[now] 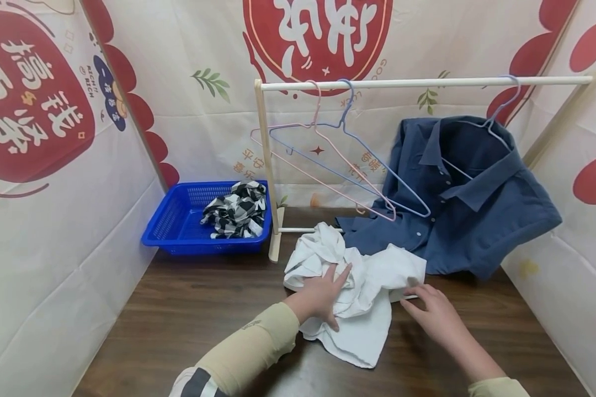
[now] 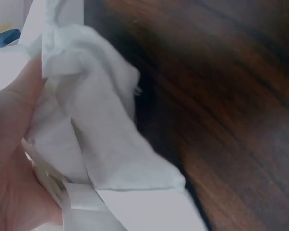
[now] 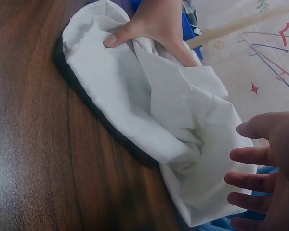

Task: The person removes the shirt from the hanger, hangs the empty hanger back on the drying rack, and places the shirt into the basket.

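Printed cloth walls (image 1: pixel 189 143) surround a dark wood table (image 1: pixel 193 309). Fingers spread, the left hand (image 1: pixel 320 298) rests on a crumpled white garment (image 1: pixel 365 325) mid-table, its cut lost in folds. The right hand (image 1: pixel 437 314) is loosely spread at the garment's right edge; I cannot tell whether its fingertips touch. Behind, the garment hides some of a hanging blue shirt's (image 1: pixel 496 237) hem; leftward are 2 bare hangers (image 1: pixel 319 102) and a basket (image 1: pixel 203 242) holding bunched checked fabric (image 1: pixel 238 212).
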{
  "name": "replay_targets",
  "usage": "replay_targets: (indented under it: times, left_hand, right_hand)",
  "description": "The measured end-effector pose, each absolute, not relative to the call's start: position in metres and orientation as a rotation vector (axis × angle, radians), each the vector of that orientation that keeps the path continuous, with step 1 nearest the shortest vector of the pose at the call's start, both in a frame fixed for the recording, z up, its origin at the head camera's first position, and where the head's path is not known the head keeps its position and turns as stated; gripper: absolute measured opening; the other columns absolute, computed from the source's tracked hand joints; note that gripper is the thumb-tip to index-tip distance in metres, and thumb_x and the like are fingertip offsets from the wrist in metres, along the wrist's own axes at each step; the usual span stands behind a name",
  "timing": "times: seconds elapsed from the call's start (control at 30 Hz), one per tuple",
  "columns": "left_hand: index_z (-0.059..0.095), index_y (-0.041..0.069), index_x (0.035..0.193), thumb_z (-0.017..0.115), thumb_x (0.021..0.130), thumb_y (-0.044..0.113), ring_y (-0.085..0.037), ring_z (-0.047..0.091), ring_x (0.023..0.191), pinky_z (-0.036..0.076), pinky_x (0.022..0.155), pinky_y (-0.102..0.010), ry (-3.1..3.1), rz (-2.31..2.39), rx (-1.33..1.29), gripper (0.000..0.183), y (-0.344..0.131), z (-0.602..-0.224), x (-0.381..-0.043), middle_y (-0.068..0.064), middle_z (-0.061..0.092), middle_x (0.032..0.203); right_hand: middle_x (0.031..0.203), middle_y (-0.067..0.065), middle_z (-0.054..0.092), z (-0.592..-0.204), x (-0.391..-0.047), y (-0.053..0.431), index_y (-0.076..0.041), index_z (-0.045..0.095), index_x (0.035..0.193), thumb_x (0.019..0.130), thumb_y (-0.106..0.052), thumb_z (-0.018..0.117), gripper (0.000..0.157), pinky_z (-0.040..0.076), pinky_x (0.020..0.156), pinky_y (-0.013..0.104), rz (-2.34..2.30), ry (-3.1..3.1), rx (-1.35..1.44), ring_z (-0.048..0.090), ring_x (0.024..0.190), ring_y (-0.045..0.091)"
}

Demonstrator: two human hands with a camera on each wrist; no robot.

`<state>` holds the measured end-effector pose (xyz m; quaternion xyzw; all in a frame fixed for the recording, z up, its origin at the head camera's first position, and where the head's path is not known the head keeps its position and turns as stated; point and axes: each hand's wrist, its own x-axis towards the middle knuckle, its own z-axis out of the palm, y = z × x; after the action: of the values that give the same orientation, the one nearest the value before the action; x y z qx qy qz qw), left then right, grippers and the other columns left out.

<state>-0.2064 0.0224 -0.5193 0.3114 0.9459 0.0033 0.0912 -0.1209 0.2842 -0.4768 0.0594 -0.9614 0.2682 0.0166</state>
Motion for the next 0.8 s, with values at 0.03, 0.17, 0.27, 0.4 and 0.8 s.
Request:
replay_targets:
  times: [0.03,0.17,0.27,0.4,0.8]
  left_hand:
    - [-0.018,0.033,0.153,0.087,0.049,0.065,-0.027,0.062,0.097,0.051,0.077,-0.048,2.813,0.017,0.926,0.152,0.023,-0.519,-0.207,-0.017,0.021,0.155]
    - [-0.017,0.045,0.151,0.087,0.061,0.057,-0.026,0.062,0.086,0.052,0.072,-0.040,2.830,0.009,0.941,0.138,0.027,-0.517,-0.212,-0.017,0.030,0.152]
    - [-0.006,0.054,0.150,0.081,0.079,0.038,-0.024,0.060,0.078,0.050,0.068,-0.038,2.799,0.001,0.946,0.113,0.028,-0.512,-0.215,-0.017,0.032,0.152]
    - [0.014,0.059,0.148,0.062,0.096,0.021,-0.027,0.061,0.094,0.050,0.077,-0.040,2.735,-0.030,0.941,0.080,0.026,-0.505,-0.215,-0.016,0.033,0.152]
    - [0.048,0.021,0.143,0.047,0.086,0.072,-0.035,0.042,0.128,0.037,0.103,-0.043,2.741,0.591,0.486,0.077,0.017,-0.514,-0.223,-0.005,0.047,0.142]
  right_hand:
    - [0.116,0.019,0.059,-0.477,-0.120,0.285,-0.001,0.067,0.111,0.094,-0.026,0.064,0.030,0.041,0.090,0.059,0.833,-2.985,0.182,0.049,0.113,0.043]
    - [0.115,0.019,0.060,-0.477,-0.119,0.289,0.000,0.067,0.112,0.094,-0.024,0.064,0.030,0.040,0.090,0.058,0.848,-2.950,0.191,0.051,0.112,0.042]
    - [0.116,0.019,0.060,-0.476,-0.119,0.290,0.001,0.067,0.112,0.094,-0.024,0.064,0.031,0.039,0.091,0.058,0.862,-2.935,0.195,0.050,0.112,0.043]
    - [0.117,0.020,0.059,-0.476,-0.120,0.288,0.001,0.067,0.112,0.094,-0.025,0.064,0.032,0.038,0.092,0.058,0.878,-2.938,0.191,0.049,0.113,0.043]
    - [0.113,0.019,0.062,-0.473,-0.127,0.283,0.001,0.067,0.111,0.096,-0.029,0.062,0.034,0.041,0.090,0.057,0.900,-2.963,0.199,0.053,0.110,0.040]
